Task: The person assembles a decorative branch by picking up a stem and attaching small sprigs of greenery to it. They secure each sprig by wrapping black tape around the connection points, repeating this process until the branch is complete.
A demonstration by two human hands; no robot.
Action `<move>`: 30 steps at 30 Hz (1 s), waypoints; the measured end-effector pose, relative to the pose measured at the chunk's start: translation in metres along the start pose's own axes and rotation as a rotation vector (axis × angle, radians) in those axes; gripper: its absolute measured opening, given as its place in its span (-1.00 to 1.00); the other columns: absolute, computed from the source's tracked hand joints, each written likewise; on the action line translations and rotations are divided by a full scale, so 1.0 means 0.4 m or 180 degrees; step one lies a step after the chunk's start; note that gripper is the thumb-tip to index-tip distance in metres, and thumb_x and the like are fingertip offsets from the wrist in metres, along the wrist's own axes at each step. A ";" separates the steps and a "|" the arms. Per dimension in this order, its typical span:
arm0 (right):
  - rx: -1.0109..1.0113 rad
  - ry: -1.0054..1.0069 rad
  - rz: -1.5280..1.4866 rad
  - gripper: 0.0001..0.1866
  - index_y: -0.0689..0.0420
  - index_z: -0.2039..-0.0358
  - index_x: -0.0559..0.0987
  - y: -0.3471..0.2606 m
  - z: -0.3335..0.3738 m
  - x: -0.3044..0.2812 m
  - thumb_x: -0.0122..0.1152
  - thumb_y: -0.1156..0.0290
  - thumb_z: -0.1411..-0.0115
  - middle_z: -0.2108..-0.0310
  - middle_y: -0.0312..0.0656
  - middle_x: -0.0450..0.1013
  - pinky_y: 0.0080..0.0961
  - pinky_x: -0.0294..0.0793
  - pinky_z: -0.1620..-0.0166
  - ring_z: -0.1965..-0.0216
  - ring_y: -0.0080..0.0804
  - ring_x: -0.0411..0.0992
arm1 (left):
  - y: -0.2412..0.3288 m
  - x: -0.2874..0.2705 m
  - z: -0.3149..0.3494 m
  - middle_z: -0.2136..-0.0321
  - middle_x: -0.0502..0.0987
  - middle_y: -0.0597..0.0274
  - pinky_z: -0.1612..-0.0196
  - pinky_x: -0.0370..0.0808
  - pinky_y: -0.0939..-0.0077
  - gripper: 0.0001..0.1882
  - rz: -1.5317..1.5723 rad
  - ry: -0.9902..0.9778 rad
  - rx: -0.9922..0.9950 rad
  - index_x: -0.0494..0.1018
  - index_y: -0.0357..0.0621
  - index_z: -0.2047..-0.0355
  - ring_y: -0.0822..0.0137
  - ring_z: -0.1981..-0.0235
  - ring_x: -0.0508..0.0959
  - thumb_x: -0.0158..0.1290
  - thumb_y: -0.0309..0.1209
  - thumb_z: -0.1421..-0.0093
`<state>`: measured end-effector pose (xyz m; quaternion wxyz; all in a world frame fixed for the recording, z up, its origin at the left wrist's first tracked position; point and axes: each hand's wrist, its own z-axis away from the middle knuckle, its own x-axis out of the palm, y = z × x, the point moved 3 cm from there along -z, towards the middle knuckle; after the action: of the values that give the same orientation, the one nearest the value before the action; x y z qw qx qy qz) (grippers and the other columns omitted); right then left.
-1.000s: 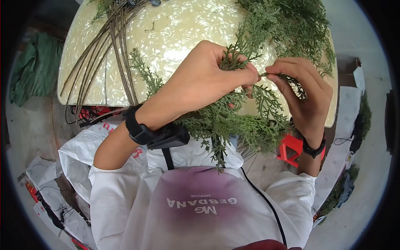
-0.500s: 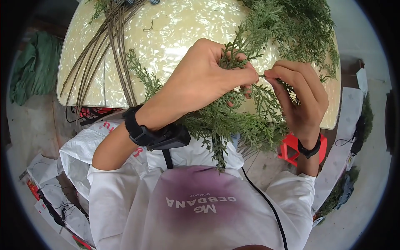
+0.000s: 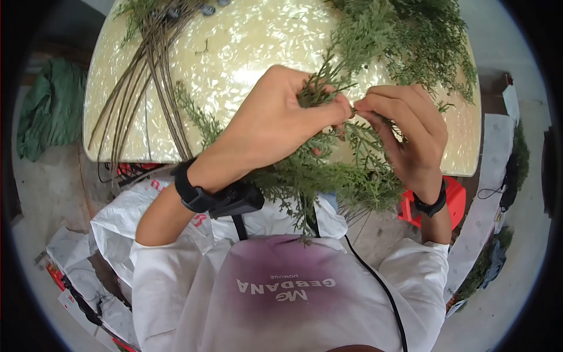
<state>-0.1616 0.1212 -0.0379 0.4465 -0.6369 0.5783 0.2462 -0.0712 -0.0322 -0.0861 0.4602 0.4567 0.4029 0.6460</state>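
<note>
While your left hand [image 3: 272, 120] clasps sprigs [image 3: 314, 176] that hang below it, your right hand [image 3: 407, 126] pinches a stem [image 3: 353, 110] just alongside.

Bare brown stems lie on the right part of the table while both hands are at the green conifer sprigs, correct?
Not quite: the head view shows the bare brown stems on the table's left part. Both hands are indeed at the green conifer sprigs.

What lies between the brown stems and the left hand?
In the head view, a green sprig and pale tabletop show between the brown stems and left hand.
</note>
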 end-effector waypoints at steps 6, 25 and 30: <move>-0.0085 -0.0125 -0.0419 -0.77 0.17 0.36 0.60 0.003 -0.030 -0.017 0.38 0.58 0.10 0.40 -0.21 0.53 -0.44 0.35 0.34 0.36 -0.30 0.48 | 0.029 -0.004 0.023 0.50 0.57 0.31 0.45 0.47 0.68 -0.83 -0.0199 -0.0146 0.0129 0.55 -0.36 0.31 0.62 0.49 0.49 0.12 -0.45 -0.22; -0.0744 -0.0889 0.1798 -0.66 0.07 0.13 0.55 0.218 -0.184 0.076 0.27 0.16 -0.15 0.05 -0.22 0.49 -0.12 0.31 -0.14 -0.25 -0.22 0.21 | 0.147 -0.075 0.063 0.39 0.58 0.19 0.45 0.50 0.60 -0.80 0.0198 0.1013 0.1183 0.52 -0.40 0.21 0.49 0.45 0.53 0.10 -0.47 -0.24; 0.0304 0.0123 0.0107 -0.68 0.13 0.14 0.51 0.277 -0.237 -0.011 0.21 0.17 -0.23 0.06 -0.23 0.45 -0.33 0.37 -0.13 -0.04 -0.29 0.39 | 0.161 -0.094 0.051 0.29 0.60 0.10 0.44 0.49 0.59 -0.79 0.0719 0.1031 0.1071 0.50 -0.39 0.25 0.43 0.43 0.55 0.07 -0.42 -0.25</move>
<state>-0.2878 0.0499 -0.0204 0.4610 -0.6097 0.6085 0.2134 -0.0601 -0.0825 -0.0283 0.2321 0.4596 0.5196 0.6819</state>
